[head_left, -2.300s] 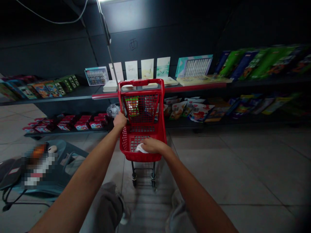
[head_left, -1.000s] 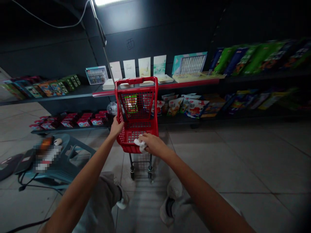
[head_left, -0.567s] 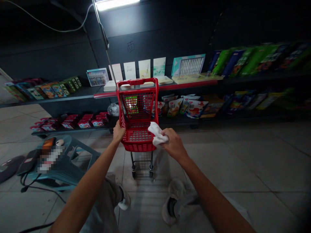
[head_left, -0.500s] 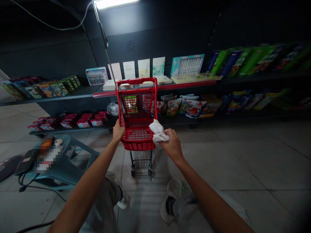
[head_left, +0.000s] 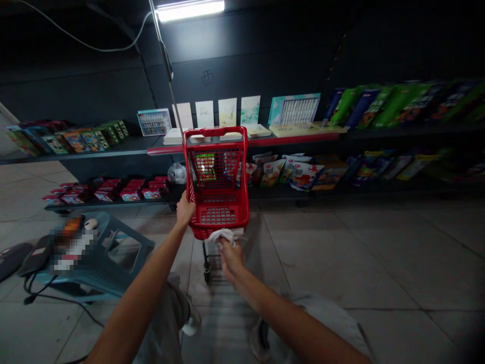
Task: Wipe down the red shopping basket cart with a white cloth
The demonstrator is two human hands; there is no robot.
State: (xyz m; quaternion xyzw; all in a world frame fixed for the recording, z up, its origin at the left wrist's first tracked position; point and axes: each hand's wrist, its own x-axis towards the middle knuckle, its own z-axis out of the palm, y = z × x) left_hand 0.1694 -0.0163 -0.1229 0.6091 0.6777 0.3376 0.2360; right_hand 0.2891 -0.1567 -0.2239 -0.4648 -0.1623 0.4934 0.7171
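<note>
A small red shopping cart (head_left: 222,197) with a mesh plastic basket stands on wheels in front of me. My left hand (head_left: 185,209) is closed around the left side of its basket. In my right hand (head_left: 232,255) is a crumpled white cloth (head_left: 225,234), pressed against the lower front edge of the basket. The fingers are wrapped around part of the cloth and hide some of it. My right forearm and hand cover one of the cart's front wheels.
A dark shelf (head_left: 242,142) behind the cart bears books, boxed sets and snack bags (head_left: 306,174). Red packages (head_left: 132,189) line the lower left shelf. At left, a blue-grey plastic stool (head_left: 109,263) carries small items and cables. A lamp (head_left: 191,9) shines above.
My right hand has moved the cloth from the basket's right side down and left to its lower front edge. My left hand keeps its hold on the left side.
</note>
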